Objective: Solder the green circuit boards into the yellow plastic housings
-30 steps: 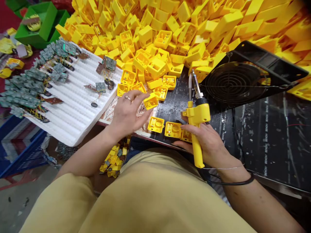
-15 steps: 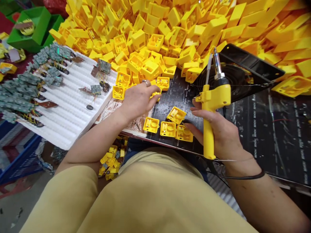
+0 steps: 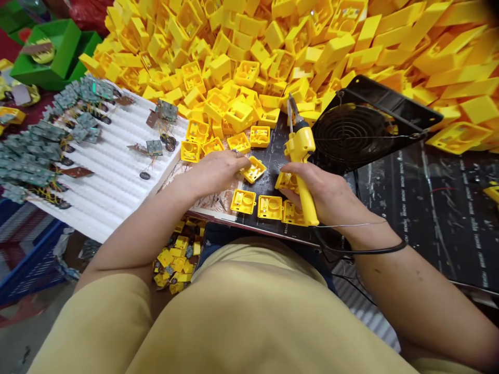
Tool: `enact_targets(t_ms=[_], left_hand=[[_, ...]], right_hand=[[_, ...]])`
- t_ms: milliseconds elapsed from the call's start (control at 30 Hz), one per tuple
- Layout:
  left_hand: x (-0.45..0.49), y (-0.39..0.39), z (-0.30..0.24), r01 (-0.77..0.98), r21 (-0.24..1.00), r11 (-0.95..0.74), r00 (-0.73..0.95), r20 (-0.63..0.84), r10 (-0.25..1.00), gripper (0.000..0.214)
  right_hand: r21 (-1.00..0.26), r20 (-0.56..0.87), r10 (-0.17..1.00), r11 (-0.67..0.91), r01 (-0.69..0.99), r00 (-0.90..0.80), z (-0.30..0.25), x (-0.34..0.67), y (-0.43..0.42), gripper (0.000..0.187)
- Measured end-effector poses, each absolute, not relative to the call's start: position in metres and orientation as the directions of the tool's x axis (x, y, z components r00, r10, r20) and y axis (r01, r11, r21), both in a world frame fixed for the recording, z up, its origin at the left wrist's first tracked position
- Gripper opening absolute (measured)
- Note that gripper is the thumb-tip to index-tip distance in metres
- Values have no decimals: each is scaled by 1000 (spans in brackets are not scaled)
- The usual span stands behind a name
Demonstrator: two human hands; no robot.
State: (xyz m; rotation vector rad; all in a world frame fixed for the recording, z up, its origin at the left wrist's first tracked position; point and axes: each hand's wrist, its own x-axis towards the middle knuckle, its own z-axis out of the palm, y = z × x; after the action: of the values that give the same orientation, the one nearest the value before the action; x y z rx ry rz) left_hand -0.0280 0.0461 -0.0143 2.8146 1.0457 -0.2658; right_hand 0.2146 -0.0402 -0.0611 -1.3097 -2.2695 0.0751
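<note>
Two hands fill my view. The right hand (image 3: 325, 193) is closed firmly around the yellow soldering iron (image 3: 306, 176), its tip angled up and away from the fingers, a safe hold, I judge, for a hot tool. Its black cord (image 3: 362, 250) trails past the wrist. The left hand (image 3: 212, 174) reaches forward, its fingertips (image 3: 238, 162) against a yellow housing (image 3: 253, 169) lying on the black tabletop (image 3: 405, 223); I cannot tell whether they grip it. Just below, three more housings (image 3: 270, 208) sit in a tidy row within easy reach. Beyond the iron, a black fan (image 3: 351, 137) appears placed to draw off fumes. To the left, a white foam tray (image 3: 93, 208) carries wired circuit boards (image 3: 39, 132), and a green bin (image 3: 50, 57) holds a round yellow part. A huge heap of housings (image 3: 241, 31) rises behind, with a small pile (image 3: 175, 262) below the tabletop's edge.
</note>
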Motion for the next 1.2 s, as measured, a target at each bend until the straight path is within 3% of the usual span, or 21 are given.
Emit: enact_targets(t_ms=[133, 300, 500, 633, 733, 900, 1200], left_hand=[[-13, 47, -31, 574, 236, -784, 812, -44, 582, 48], [-21, 62, -32, 808, 55, -586, 562, 228, 795, 26], [-38, 67, -21, 786, -3, -618, 617, -36, 786, 22], [-57, 60, -17, 660, 78, -747, 751, -110, 651, 25], [-66, 58, -23, 567, 219, -794, 822, -78, 565, 35], [-62, 43, -39, 588, 374, -717, 754, 68, 654, 37], [-33, 15, -70, 689, 152, -709, 655, 288, 698, 48]], right_hand=[[-316, 410, 818, 543, 778, -405, -61, 220, -45, 30], [-342, 426, 816, 545, 766, -391, -57, 220, -44, 31], [-341, 371, 772, 630, 697, -516, -56, 203, -12, 38], [-322, 326, 781, 621, 714, -532, -57, 194, 0, 42], [-292, 333, 797, 595, 749, -504, -58, 194, -4, 40], [-289, 434, 775, 603, 744, -460, -58, 207, -21, 39], [-261, 569, 705, 643, 720, -424, -54, 214, -37, 24]])
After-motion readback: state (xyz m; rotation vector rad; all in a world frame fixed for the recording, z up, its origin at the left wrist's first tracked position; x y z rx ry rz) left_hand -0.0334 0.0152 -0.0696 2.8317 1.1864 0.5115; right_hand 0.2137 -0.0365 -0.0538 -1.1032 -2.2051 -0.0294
